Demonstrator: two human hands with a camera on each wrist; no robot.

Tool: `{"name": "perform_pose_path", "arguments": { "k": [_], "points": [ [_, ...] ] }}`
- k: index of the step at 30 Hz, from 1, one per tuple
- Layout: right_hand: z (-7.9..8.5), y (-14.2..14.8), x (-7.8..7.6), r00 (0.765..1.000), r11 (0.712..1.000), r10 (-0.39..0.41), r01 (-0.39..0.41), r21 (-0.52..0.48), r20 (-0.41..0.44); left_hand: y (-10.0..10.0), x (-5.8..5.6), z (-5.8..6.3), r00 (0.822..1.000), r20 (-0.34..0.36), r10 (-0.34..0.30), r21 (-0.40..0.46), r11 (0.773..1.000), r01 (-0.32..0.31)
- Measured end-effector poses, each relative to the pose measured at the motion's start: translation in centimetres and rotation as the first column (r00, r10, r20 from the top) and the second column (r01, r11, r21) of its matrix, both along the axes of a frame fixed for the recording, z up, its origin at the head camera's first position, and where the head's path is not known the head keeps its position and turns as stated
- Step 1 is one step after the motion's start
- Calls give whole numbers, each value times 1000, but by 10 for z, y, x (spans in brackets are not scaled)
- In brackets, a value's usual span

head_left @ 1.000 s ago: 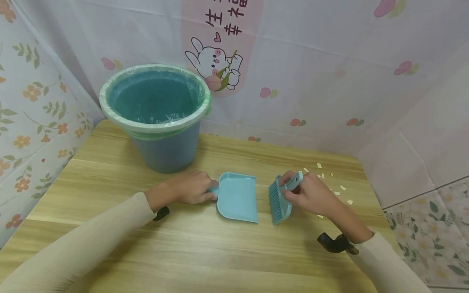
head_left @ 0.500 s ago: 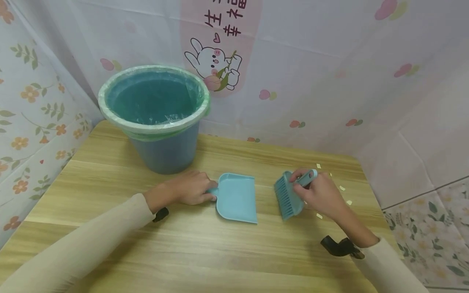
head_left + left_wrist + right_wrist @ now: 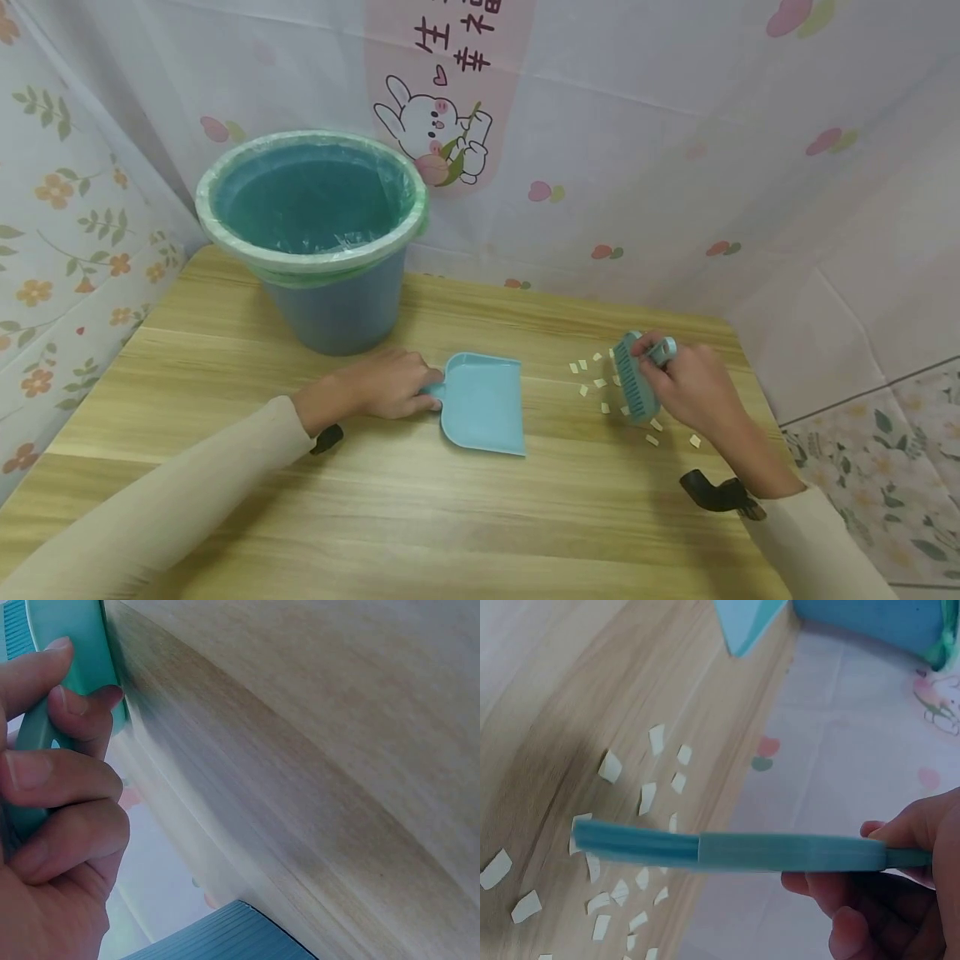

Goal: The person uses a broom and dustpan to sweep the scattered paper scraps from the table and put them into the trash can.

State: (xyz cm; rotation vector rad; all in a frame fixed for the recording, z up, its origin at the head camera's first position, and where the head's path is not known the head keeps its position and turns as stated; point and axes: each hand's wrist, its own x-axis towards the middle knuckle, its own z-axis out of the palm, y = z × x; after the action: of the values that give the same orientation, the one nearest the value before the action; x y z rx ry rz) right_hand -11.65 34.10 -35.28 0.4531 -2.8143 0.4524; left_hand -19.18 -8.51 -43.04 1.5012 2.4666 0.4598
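Observation:
My left hand (image 3: 393, 383) grips the short handle of a light blue dustpan (image 3: 483, 404), which lies on the table with its straight lip facing right. Fingers curl around that handle in the left wrist view too. My right hand (image 3: 697, 387) holds a matching small hand brush (image 3: 637, 383) by its handle, bristles angled left and down. Several pale paper scraps (image 3: 600, 383) lie around the brush, many between it and the dustpan. From the right wrist, the brush (image 3: 787, 851) appears edge-on, its bristle tips overlapping a scrap.
A blue bucket (image 3: 337, 312) with a clear liner folded over its rim stands at the back left of the wood-grain table (image 3: 450, 525). Behind it hangs a printed white cloth (image 3: 637, 125). Patterned sheeting (image 3: 82, 250) covers the left side.
My right hand has carried the brush rightward, away from the dustpan. Several scraps now show to the left of the brush. My left hand and the dustpan have stayed put.

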Motion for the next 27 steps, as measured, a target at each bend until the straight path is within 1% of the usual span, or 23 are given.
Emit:
{"name": "perform_pose_path", "arguments": {
  "k": [3,9,13,16,23,27],
  "points": [
    [-1,1,-5,1000,1000,3,-4,16,22,0,0,-1,1000,-6,-3,-3,1000,3],
    [0,-2,-21,998,997,44,-46,56,40,0,1,-1,1000,-7,1,-7,1000,-1],
    [2,-6,-31,993,989,47,-61,133,104,0,1,0,1000,-12,-1,-2,1000,1],
    [0,-9,-36,990,980,49,-73,184,133,0,1,0,1000,-12,-3,4,1000,3],
    [-11,-15,-41,984,966,137,-157,206,111,0,0,0,1000,-22,-2,4,1000,2],
    [-14,-21,-42,978,958,190,-204,202,87,1,0,1,1000,-10,1,1,1000,-1]
  ]
}}
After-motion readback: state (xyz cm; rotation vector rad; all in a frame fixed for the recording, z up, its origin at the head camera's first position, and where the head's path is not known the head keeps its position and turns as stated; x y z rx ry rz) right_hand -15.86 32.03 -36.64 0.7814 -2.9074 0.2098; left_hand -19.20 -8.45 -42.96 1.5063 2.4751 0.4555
